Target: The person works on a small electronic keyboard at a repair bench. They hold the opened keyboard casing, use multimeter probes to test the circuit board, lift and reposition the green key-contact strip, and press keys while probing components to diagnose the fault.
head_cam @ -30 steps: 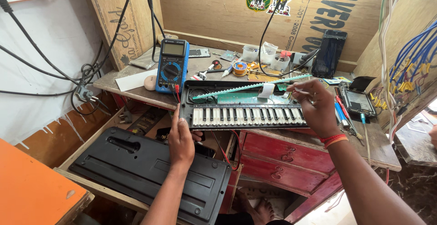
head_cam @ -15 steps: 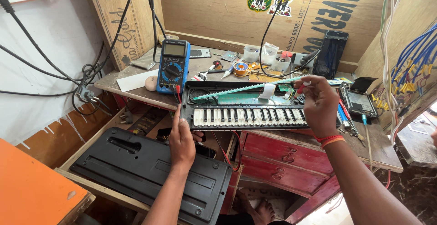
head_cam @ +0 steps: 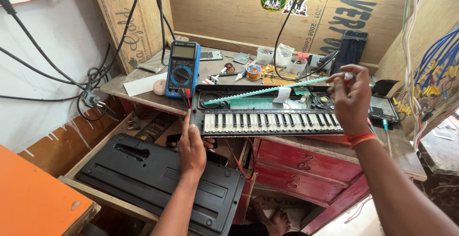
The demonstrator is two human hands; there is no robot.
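An opened electronic keyboard (head_cam: 272, 120) lies on the wooden workbench, its green circuit board and two small speakers exposed. My left hand (head_cam: 191, 147) grips the keyboard's front left corner. My right hand (head_cam: 351, 97) is raised over the right end of the keyboard, fingers pinched on a small thin tool whose tip I cannot make out. A long pale green strip (head_cam: 265, 91) runs diagonally across the open casing. A blue multimeter (head_cam: 181, 69) stands at the keyboard's left, with red and black leads plugged in.
The keyboard's black back cover (head_cam: 162, 186) rests on a low shelf at the lower left. Solder spool, small plastic cups and tools clutter the bench's back. Cables hang on the left wall, blue wires on the right. An orange surface (head_cam: 33, 202) sits bottom left.
My right hand has lifted up and to the right, off the keyboard's circuit area, with the small tool. The left hand stays at the keyboard's front left corner.
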